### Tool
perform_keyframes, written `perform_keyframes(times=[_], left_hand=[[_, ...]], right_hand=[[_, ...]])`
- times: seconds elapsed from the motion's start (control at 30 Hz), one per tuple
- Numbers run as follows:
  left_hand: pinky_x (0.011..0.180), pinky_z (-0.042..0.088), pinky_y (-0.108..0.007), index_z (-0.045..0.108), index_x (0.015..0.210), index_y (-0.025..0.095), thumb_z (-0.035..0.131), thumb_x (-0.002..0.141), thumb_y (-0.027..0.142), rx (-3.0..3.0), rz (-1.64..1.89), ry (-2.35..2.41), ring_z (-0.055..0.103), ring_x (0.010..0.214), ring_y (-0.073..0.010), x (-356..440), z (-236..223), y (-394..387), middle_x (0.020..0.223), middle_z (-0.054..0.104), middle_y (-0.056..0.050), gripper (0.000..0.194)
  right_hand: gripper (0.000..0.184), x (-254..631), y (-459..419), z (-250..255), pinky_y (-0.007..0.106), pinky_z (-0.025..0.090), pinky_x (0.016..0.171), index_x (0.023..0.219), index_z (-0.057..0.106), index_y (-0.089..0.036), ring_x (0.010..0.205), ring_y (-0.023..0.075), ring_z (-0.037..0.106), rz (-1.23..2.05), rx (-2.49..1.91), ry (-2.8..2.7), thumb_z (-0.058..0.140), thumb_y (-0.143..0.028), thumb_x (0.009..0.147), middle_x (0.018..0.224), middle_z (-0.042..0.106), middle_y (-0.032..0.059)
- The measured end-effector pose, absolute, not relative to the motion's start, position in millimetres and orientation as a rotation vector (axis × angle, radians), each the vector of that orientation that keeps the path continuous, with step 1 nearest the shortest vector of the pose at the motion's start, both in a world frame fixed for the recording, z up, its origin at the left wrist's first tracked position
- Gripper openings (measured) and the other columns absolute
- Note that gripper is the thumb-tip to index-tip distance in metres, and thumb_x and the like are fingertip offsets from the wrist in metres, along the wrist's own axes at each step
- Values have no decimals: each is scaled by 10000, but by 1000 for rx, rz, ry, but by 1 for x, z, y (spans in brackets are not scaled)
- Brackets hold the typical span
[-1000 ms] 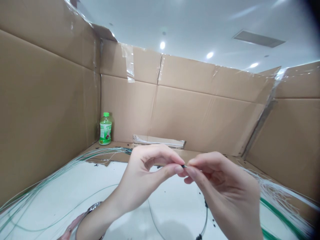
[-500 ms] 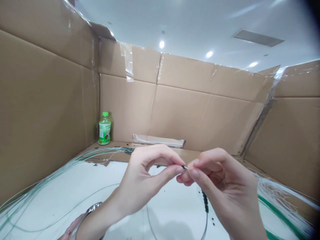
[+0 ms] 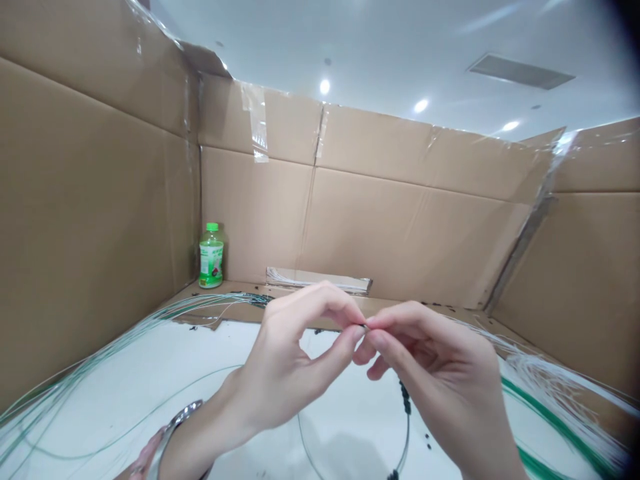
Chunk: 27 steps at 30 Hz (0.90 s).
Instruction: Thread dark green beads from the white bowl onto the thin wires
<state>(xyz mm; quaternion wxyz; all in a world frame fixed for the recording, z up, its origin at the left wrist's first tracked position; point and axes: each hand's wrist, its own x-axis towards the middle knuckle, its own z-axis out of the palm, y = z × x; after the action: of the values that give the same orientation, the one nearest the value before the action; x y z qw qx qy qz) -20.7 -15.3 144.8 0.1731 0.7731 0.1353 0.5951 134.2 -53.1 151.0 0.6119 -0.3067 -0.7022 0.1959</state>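
While left hand (image 3: 285, 353) meets right hand (image 3: 430, 380), wire end (image 3: 365, 326) pinched between them.

Cardboard back wall (image 3: 410, 227) stands behind the tabletop (image 3: 200, 353). Bottle (image 3: 211, 259) in the back-left corner; cardboard strip (image 3: 319, 281) at the wall's foot, right of it. Left wire bundle (image 3: 100, 360) and right wire bundle (image 3: 555, 373) lie on the tabletop. Left hand (image 3: 285, 360) and right hand (image 3: 435, 380) between them, meeting at a wire end (image 3: 363, 326).

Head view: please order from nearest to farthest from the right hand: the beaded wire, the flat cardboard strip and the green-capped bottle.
1. Beaded wire: under the right hand.
2. Cardboard strip: at the back wall.
3. Green-capped bottle: in the back left corner.
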Motion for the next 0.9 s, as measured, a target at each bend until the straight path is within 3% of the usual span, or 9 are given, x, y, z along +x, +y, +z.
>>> perform_keyframes(times=[0.17, 0.3, 0.5, 0.9], left_hand=[[661, 487, -225, 568, 832, 182, 585, 841, 79, 2159, 1725, 380, 599, 696, -109, -21, 142, -13, 720, 640, -1, 105], [666, 493, -211, 577, 835, 179, 585, 832, 67, 2135, 1760, 389, 600, 707, -101, -20, 143, -11, 764, 638, -3, 112], [656, 489, -228, 578, 842, 178, 591, 828, 66, 2169, 1785, 397, 591, 709, -112, -21, 142, -11, 757, 621, -10, 113], [659, 521, -201, 617, 824, 175, 618, 841, 108, 2047, 1678, 376, 620, 706, -109, -18, 141, -12, 758, 652, -14, 69]], right_hand=[[146, 133, -55, 148, 162, 585, 493, 880, 698, -237, 606, 112, 683, 291, -768, -1652, 659, -134, 783, 777, 740, -7], [217, 133, -54, 146, 155, 599, 536, 981, 649, -230, 617, 108, 695, 110, -778, -1632, 658, -122, 794, 739, 731, -27], [149, 134, -53, 146, 116, 576, 574, 833, 625, -207, 546, 57, 642, -292, -834, -1712, 646, -67, 785, 694, 691, -58], [145, 132, -53, 146, 127, 560, 544, 795, 612, -192, 547, 53, 602, -180, -787, -1678, 609, -48, 779, 659, 645, -56]])
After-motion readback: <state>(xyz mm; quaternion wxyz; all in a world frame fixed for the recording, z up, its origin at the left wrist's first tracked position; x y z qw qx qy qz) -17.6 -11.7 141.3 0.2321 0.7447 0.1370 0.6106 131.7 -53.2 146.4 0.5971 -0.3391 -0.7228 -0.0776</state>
